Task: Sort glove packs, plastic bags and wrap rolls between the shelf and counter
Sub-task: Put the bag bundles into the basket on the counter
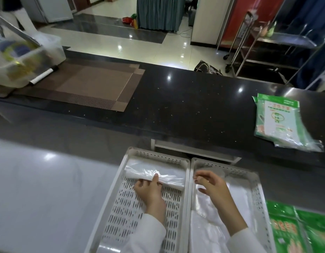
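Two white perforated trays sit side by side on the lower shelf in front of me. In the left tray [119, 207] lies a clear wrap roll [169, 177], and my left hand [150, 190] grips its near side with the thumb on top. My right hand [211, 185] hovers over the right tray [258, 198], fingertips pinching a thin clear plastic bag [203, 207] from the pile of bags there. A stack of green-and-white glove packs [280, 121] lies on the black counter at right. More green glove packs [300, 232] lie at the bottom right.
A brown woven placemat [88, 84] lies on the black counter [185, 106] at left, with a marker [43, 76] and clear storage bins [21, 57] beside it. A metal trolley [267, 44] stands beyond the counter. A grey shelf surface [48, 189] spreads to my left.
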`<action>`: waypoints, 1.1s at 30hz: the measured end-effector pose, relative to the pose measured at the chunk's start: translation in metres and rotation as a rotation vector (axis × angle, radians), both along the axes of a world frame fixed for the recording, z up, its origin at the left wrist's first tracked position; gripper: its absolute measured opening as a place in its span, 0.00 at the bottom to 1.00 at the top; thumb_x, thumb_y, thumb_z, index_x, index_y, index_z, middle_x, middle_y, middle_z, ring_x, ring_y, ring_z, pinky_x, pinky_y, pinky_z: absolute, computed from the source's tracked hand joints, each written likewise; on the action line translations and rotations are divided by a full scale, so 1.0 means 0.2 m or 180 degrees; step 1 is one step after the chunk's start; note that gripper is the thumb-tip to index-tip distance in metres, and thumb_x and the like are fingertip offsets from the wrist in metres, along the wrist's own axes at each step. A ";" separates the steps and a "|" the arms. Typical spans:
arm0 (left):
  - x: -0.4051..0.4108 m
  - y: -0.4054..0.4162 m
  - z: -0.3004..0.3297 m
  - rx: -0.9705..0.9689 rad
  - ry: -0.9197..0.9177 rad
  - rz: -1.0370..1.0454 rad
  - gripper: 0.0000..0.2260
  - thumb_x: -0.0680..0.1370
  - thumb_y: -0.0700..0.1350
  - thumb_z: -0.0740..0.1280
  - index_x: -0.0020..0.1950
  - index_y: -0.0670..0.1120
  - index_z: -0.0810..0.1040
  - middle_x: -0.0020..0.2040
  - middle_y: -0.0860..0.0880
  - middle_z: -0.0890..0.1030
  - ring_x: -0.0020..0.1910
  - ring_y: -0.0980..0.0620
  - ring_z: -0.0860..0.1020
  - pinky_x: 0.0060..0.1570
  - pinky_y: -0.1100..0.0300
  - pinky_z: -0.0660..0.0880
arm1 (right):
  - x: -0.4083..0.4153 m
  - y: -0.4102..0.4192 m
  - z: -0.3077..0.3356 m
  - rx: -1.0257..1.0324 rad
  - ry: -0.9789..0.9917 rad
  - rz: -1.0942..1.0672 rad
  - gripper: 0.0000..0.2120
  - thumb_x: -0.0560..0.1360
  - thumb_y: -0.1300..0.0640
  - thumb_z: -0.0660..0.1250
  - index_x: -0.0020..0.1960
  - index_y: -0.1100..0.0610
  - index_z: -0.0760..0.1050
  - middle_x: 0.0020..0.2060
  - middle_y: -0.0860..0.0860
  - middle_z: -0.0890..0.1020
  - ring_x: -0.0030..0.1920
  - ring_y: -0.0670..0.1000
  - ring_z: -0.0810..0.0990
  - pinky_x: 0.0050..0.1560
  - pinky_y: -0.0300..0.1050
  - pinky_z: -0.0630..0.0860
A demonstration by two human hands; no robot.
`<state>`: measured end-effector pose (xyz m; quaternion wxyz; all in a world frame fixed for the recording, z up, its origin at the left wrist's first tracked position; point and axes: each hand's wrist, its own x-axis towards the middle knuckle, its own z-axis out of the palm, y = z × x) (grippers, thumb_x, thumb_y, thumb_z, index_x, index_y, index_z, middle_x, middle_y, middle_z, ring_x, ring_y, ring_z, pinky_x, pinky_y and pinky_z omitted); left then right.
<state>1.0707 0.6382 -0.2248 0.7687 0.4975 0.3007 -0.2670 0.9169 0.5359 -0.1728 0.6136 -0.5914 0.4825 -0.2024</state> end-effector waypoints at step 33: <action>-0.18 0.19 0.13 0.0233 -0.0228 -0.0967 0.28 0.83 0.36 0.64 0.82 0.50 0.62 0.66 0.42 0.78 0.62 0.44 0.79 0.71 0.44 0.74 | -0.23 0.15 0.08 0.0111 0.0038 -0.0011 0.07 0.80 0.61 0.70 0.55 0.53 0.84 0.46 0.50 0.89 0.49 0.51 0.88 0.53 0.48 0.84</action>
